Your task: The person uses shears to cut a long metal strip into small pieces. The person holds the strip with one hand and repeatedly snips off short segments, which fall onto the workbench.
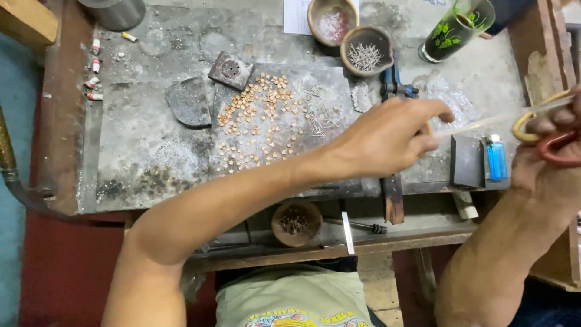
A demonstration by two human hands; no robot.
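A thin strip (484, 123) is pinched in the left hand (387, 136) and scissors (544, 136) are gripped in the right hand (548, 163), while many small copper pieces (260, 118) already lie cut.

The single head camera is looking steeply down, close above the grey workbench (151, 151), facing its far edge, with the person's lap lying beneath its near edge.

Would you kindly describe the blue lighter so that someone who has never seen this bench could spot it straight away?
Start at the grey workbench and go to its right end, near the front edge. There a dark flat block stands, and the blue lighter lies right beside it, between the block and the right hand. It is the only bright blue thing there, small and upright-oblong with a pale top.
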